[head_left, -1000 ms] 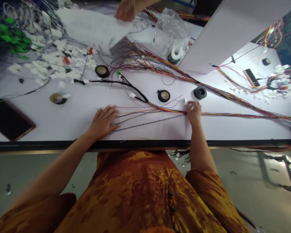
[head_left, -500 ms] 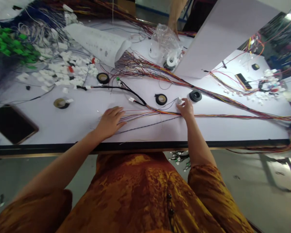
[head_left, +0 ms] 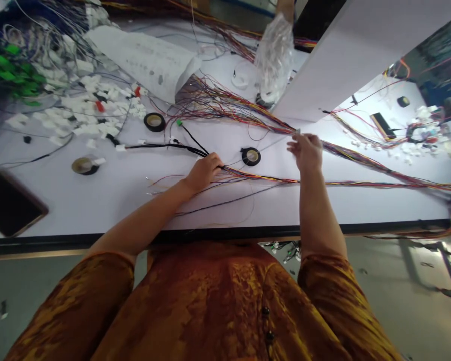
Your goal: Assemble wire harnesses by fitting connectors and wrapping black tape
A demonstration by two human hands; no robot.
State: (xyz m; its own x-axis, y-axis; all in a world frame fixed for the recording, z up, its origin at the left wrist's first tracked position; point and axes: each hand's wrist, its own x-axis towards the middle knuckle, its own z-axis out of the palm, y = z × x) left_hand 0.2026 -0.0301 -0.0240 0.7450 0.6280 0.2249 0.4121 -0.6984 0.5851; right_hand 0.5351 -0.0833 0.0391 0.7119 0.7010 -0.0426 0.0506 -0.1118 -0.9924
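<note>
My left hand is closed around the wire harness where its black-taped branches meet the loose coloured wires. A green connector tips one branch. My right hand is raised to the right, its fingertips pinching a small pale connector. From there a thin wire runs left across a black tape roll to the harness. Loose wire ends fan out left of my left wrist. A dark twisted wire lies nearer the table edge.
White connectors and green connectors are heaped at the left. More tape rolls and a phone lie there. A rolled white sheet covers a long wire bundle. Behind it, another person's hand holds a clear plastic bag.
My left hand has moved right and closed on the harness. My right hand has moved up and right with the connector, stretching its wire. The plastic bag has been lifted.
</note>
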